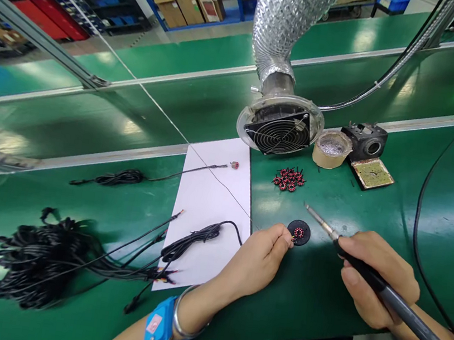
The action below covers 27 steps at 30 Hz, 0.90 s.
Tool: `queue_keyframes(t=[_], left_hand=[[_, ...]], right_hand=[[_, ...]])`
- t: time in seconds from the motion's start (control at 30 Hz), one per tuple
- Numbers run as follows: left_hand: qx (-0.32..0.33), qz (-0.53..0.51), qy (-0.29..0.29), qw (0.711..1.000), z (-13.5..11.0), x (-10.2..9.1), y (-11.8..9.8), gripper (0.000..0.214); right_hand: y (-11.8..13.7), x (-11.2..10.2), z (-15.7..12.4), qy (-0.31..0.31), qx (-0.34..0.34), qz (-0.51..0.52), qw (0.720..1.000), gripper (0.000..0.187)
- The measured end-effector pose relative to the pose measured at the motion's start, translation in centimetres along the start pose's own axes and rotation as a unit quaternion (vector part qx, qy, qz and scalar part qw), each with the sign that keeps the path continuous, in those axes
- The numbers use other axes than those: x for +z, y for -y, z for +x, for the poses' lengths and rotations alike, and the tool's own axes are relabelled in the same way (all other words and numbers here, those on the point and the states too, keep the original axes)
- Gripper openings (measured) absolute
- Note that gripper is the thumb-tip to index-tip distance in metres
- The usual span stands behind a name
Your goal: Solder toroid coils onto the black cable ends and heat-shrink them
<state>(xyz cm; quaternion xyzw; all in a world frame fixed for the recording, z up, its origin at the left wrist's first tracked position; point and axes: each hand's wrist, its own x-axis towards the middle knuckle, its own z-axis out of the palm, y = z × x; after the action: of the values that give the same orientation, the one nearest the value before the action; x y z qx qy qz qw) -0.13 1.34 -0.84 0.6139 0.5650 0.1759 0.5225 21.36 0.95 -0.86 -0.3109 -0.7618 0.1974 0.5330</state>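
Note:
My left hand is closed in a pinch beside a small red coil that sits on a round black disc on the green bench. A thin solder wire runs from the pinch up and to the left. My right hand is wrapped round the black handle of a soldering iron. The iron's metal tip points up and left, a little above and right of the disc, not touching it.
A white sheet lies left of the disc with black cables on it. A big bundle of cables lies far left. A heap of red coils, a fume fan, a solder tin and an iron stand are behind.

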Motion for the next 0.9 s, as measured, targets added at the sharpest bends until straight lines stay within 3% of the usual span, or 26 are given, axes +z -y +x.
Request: queue_keyframes(t=[0.13, 0.3, 0.67, 0.9], left_hand=[[-0.002, -0.036, 0.011, 0.999, 0.3, -0.3, 0.5, 0.031], [0.008, -0.065, 0.032, 0.997, 0.6, -0.6, 0.8, 0.031], [0.048, 0.036, 0.035, 0.998, 0.0, -0.6, -0.7, 0.03], [0.057, 0.089, 0.005, 0.994, -0.4, -0.4, -1.2, 0.029]], right_hand=[[-1.0, 1.2, 1.3, 0.082, 0.039, -0.021, 0.996, 0.033], [-2.8, 3.0, 2.2, 0.177, 0.031, -0.011, 0.984, 0.021], [-3.3, 3.6, 1.3, 0.16, -0.071, -0.064, 0.983, 0.027], [-2.4, 3.7, 1.0, 0.131, -0.025, -0.063, 0.989, 0.031]])
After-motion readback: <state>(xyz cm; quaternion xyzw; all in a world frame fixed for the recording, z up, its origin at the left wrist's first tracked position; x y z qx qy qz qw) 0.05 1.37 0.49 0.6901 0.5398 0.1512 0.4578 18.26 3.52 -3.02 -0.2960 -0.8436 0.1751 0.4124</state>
